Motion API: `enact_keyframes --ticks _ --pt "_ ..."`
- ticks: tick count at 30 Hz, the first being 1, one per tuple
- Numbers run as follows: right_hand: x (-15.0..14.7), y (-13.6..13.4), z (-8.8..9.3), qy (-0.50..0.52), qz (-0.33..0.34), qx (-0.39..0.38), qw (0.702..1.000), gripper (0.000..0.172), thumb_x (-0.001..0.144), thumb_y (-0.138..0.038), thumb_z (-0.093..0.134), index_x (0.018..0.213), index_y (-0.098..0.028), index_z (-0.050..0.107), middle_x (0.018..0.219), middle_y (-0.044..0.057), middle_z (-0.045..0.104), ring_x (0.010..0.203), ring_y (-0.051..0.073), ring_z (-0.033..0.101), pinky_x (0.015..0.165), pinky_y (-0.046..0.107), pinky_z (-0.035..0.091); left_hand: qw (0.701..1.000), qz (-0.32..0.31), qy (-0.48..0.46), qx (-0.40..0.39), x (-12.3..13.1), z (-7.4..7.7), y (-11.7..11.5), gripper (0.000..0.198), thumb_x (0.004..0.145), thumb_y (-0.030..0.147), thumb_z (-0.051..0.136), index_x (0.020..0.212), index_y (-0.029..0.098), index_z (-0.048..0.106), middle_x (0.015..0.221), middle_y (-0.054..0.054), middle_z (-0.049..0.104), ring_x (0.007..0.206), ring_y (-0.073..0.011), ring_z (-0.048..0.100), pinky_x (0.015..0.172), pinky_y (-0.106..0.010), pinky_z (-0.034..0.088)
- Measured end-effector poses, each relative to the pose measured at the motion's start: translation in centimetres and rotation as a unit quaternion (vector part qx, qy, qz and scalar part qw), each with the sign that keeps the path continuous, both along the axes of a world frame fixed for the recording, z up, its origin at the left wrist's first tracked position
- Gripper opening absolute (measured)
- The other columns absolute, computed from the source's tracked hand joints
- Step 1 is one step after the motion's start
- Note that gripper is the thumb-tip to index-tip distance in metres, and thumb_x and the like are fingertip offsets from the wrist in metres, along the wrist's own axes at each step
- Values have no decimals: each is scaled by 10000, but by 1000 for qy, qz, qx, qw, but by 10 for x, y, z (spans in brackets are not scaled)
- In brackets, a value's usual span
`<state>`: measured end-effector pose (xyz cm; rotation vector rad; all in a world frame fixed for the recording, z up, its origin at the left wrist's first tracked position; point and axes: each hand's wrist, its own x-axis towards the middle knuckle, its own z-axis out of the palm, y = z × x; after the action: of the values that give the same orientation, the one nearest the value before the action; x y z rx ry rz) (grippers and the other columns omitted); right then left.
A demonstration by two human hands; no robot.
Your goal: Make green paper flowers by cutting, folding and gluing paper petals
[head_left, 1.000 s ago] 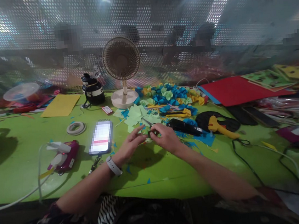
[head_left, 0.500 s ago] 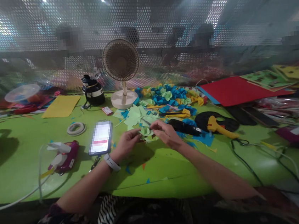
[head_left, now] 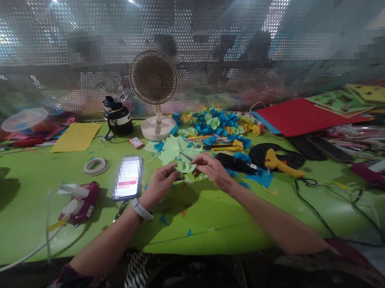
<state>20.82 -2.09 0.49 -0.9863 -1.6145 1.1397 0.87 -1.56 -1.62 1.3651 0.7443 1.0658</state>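
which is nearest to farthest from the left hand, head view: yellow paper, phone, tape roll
1. Phone, just left of the left hand
2. Tape roll, left of the phone
3. Yellow paper, farthest back, on the left

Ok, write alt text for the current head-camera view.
A person's left hand and right hand hold a curled pale-green paper piece between them above a bright green table. Behind it, blue, green and yellow paper shapes are heaped beside a desk fan; a lit phone lies to the left, a yellow glue gun to the right.
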Motion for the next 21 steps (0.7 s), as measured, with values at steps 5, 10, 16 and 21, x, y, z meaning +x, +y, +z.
enact_keyframes --ticks 5,10,16,21 --pt "-1 -1 2 -18 1 -3 1000 142 779 -268 528 895 -193 560 734 -7 612 656 151 617 656 312 514 1000 1 13 16 0 2 -1 337 802 391 675 1027 145 725 937 -69 739 797 -176 671 847 -382 559" --pt "0 -1 3 1 -3 -1 1000 149 786 -278 547 901 -188 574 733 -4 616 649 153 621 650 314 522 1000 -2 14 15 1 3 -1 327 802 377 675 1032 150 725 952 -69 739 806 -173 670 857 -377 555" --pt "0 0 1 7 1 -4 1000 163 777 -272 543 904 -179 581 725 -5 622 640 147 620 640 303 515 1000 7 10 20 0 3 -1 324 809 372 666 1036 147 721 948 -66 739 794 -173 674 852 -379 557" --pt "-1 0 1 -6 0 -5 1000 158 772 -280 547 893 -183 579 722 -10 620 635 143 621 639 301 517 999 6 31 44 0 2 -2 308 828 346 635 1047 148 720 937 -61 745 792 -173 673 840 -360 558"
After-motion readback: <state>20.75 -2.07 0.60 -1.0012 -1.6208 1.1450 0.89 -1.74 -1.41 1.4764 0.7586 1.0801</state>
